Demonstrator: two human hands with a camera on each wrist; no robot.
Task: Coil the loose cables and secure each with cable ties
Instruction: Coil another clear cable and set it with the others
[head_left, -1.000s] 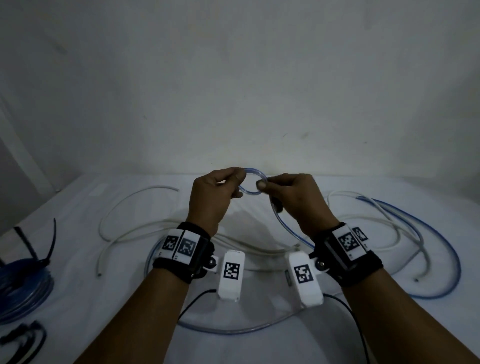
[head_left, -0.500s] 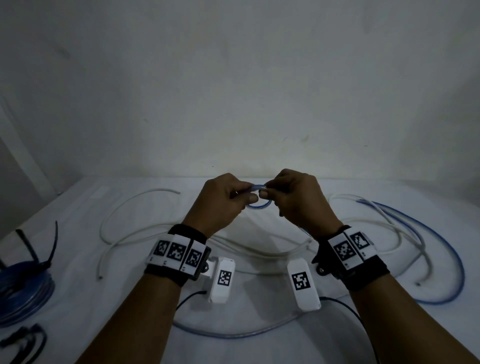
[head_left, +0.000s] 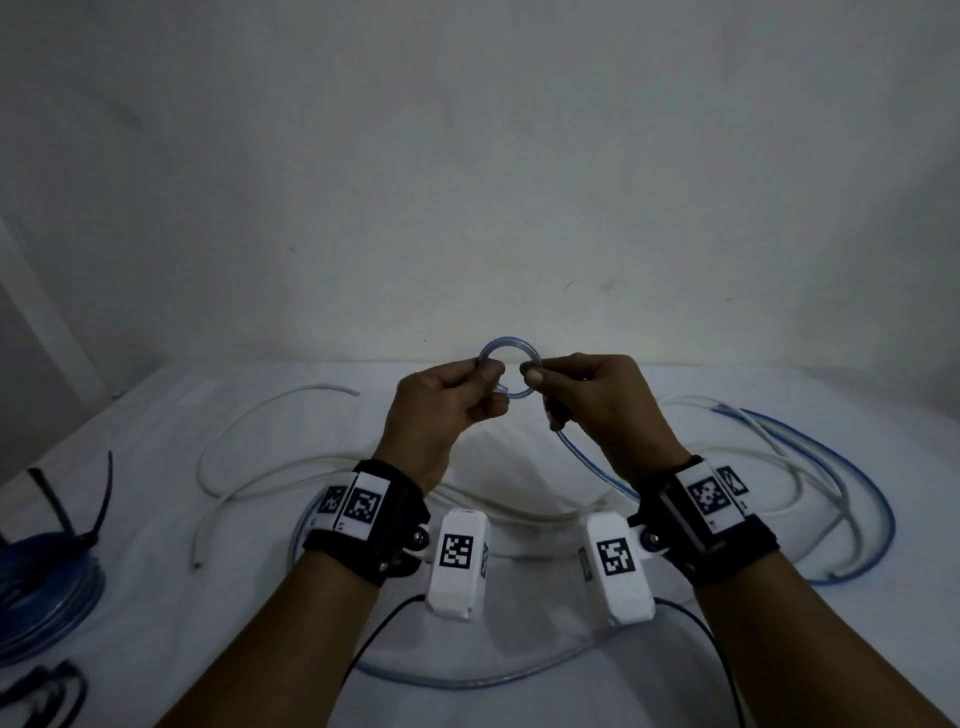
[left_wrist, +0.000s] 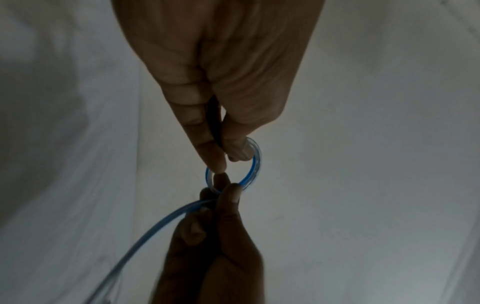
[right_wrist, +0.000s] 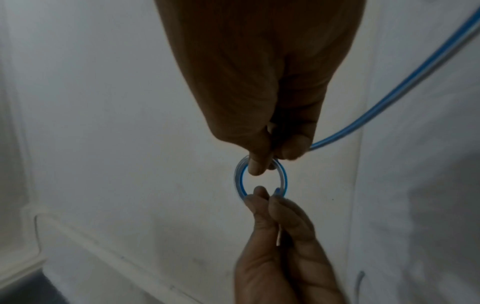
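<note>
Head view: your left hand (head_left: 441, 410) and right hand (head_left: 597, 405) are raised above the white table (head_left: 156, 571), each pinching one side of a small round loop (head_left: 509, 375) formed in the clear blue-cored cable (head_left: 878, 519). Thumb and forefinger of each hand are closed on the loop; the other fingers are curled in. From your right hand the cable trails down onto the table and curves round to the right. No readable writing appears; black-and-white square code tags sit on both black wrist straps and on the two white camera housings (head_left: 460, 564). One loose white cable (head_left: 249, 457) sprawls across the table behind your hands. One coiled blue bundle (head_left: 47, 592) lies at far left, two black tie tails (head_left: 98, 499) standing up from it.
</note>
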